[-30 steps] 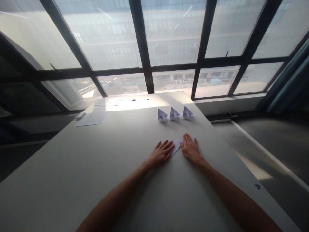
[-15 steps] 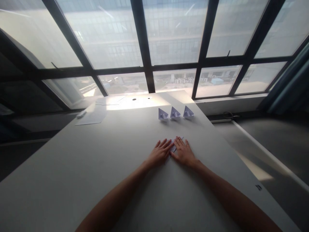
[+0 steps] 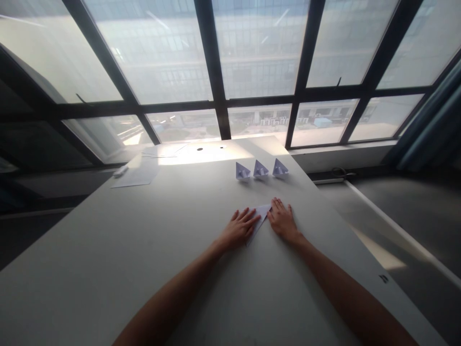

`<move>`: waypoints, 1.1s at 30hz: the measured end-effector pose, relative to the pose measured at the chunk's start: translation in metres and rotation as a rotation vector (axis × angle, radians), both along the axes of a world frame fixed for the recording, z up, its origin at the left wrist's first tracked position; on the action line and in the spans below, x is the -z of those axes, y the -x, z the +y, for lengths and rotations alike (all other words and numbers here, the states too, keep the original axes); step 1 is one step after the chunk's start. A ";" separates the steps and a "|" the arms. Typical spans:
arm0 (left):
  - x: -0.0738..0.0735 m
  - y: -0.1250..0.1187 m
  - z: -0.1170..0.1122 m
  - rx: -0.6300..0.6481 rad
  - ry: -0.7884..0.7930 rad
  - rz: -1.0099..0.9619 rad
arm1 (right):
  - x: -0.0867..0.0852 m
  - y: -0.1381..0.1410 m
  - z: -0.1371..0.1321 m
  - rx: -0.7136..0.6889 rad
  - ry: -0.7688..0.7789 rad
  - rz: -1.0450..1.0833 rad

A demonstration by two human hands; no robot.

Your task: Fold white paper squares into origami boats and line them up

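A flat folded white paper triangle (image 3: 260, 216) lies on the pale grey table (image 3: 180, 230), pinned at both ends: left hand (image 3: 239, 230) at its 8 o'clock, right hand (image 3: 283, 222) at 3 o'clock, fingers spread flat, gripping nothing. Three small folded white paper boats (image 3: 261, 170) stand at 12 o'clock.

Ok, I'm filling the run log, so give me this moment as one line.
left hand: flat on paper | right hand: flat on paper | three paper boats beyond | sheets far left
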State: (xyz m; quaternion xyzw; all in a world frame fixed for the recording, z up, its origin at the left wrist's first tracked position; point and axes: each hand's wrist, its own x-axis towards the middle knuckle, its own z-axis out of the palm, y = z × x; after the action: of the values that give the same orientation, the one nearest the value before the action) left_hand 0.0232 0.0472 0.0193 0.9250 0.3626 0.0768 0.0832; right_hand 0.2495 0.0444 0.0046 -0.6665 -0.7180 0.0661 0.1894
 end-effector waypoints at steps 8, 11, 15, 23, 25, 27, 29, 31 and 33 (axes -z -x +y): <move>0.003 0.000 0.000 0.006 0.001 -0.018 | -0.006 0.010 -0.008 -0.288 0.024 -0.029; 0.002 -0.002 -0.001 -0.042 -0.001 -0.012 | -0.005 0.013 -0.010 -0.257 0.052 -0.058; 0.003 -0.005 0.000 -0.109 0.003 0.000 | -0.005 0.014 -0.010 -0.239 0.072 -0.071; 0.007 -0.005 0.006 -0.315 -0.005 -0.118 | -0.004 0.017 -0.011 -0.177 0.070 -0.042; 0.004 -0.005 0.006 -0.335 -0.034 -0.181 | -0.004 0.018 -0.012 -0.158 0.058 -0.029; -0.001 -0.005 0.004 -0.324 -0.097 -0.242 | -0.004 0.018 -0.012 -0.143 0.039 -0.018; -0.008 -0.007 -0.001 -0.275 -0.164 -0.273 | -0.005 0.018 -0.013 -0.130 0.011 -0.014; -0.012 -0.010 -0.008 -0.213 -0.190 -0.248 | -0.007 0.019 -0.014 -0.123 -0.030 -0.021; -0.011 -0.014 -0.014 -0.170 -0.178 -0.177 | -0.009 0.019 -0.015 -0.117 -0.070 -0.029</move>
State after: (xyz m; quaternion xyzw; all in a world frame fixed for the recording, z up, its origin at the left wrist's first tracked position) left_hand 0.0368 0.0333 0.0306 0.8844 0.4225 0.1967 0.0259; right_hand 0.2309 0.0295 0.0133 -0.6174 -0.7602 0.0421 0.1977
